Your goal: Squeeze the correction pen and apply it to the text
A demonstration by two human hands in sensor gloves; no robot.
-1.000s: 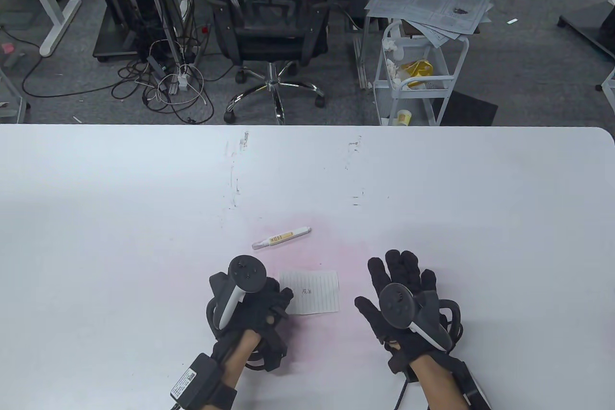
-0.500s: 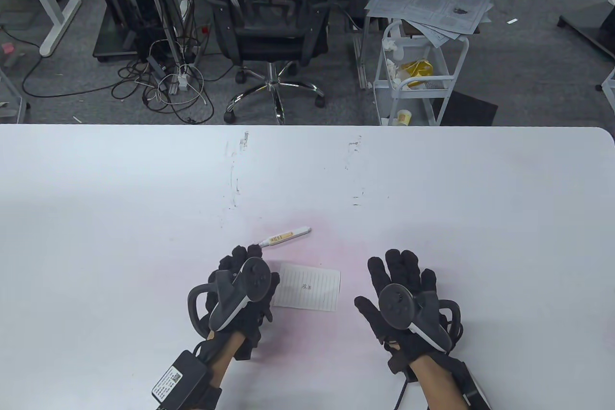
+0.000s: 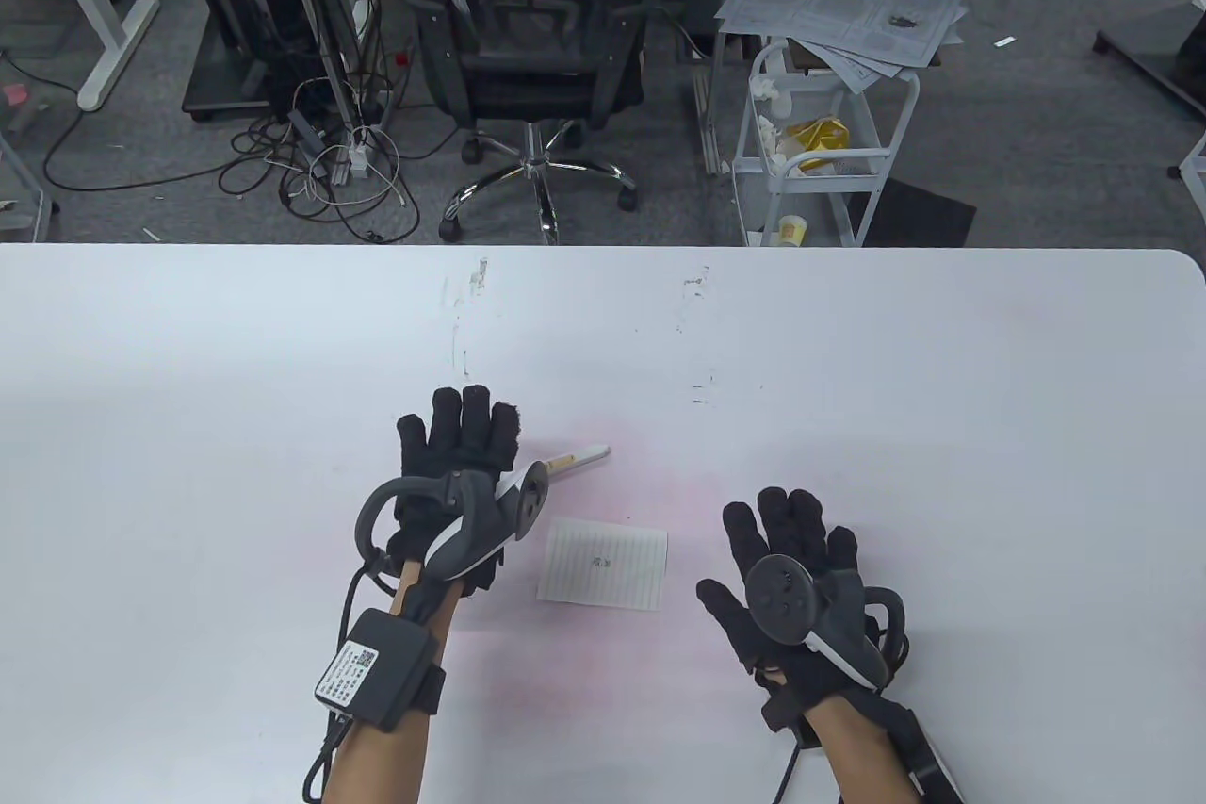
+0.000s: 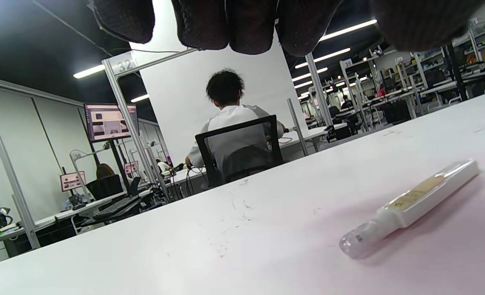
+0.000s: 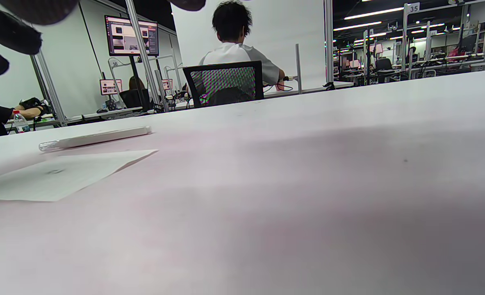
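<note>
Just slim cylindrical correction pen [image 4: 410, 207], clear-capped

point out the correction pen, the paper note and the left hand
correction pen [image 4: 414, 200], left wrist view, mid barrel
paper note [image 3: 603, 564], table view, middle of the sheet
left hand [image 3: 452, 474], table view, back of the glove

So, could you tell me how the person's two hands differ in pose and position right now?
The left hand is stretched farther up the table, beside the correction pen; the right hand sits nearer the front edge, right of the paper. The left hand's fingers lie together; the right hand's are spread. Both are open, palm down, gripping nothing.
</note>
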